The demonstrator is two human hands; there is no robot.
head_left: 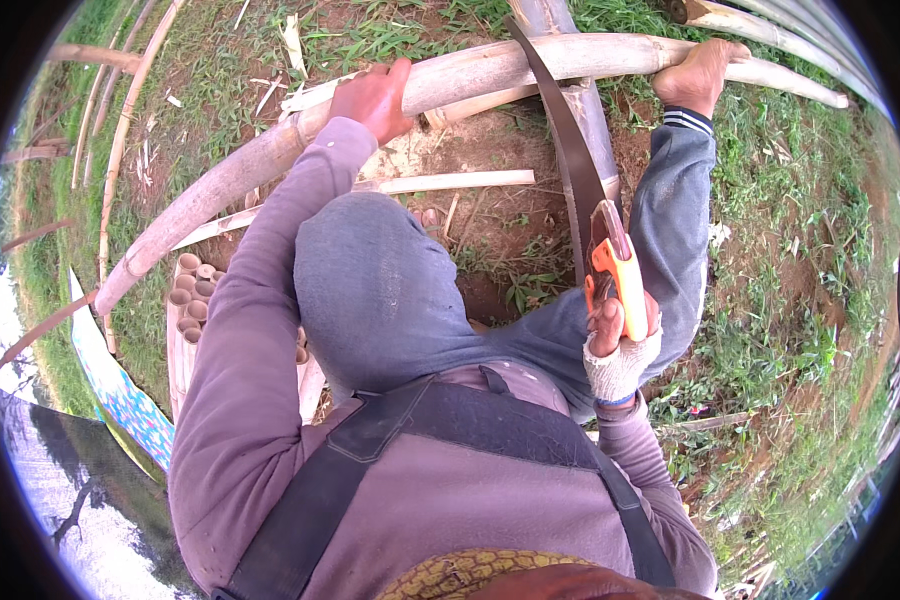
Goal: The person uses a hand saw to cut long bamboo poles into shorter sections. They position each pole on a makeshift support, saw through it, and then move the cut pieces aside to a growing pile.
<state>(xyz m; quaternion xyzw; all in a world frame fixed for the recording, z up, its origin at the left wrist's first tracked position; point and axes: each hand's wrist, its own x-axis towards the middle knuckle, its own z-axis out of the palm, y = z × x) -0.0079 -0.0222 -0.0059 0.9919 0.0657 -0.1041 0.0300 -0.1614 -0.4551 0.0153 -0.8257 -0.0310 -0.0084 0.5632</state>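
A thick pale bamboo pole (480,76) stretches across the far side, curved by the lens. My left hand (372,102) is closed over it, left of the middle. In a white knitted glove with bare fingertips, my right hand (622,345) grips the orange handle of a handsaw (573,145). The saw's long brown blade points away from me and crosses the pole to the right of my left hand. How deep the blade sits in the bamboo, if at all, I cannot tell. My bare foot (692,78) rests on the pole's right part.
Another bamboo pole (592,135) lies crosswise beneath the first. A split bamboo strip (460,182) and pale sawdust (410,158) are on the soil. Short cut bamboo tubes (192,290) are stacked at my left. More poles (770,35) lie at the far right on grass.
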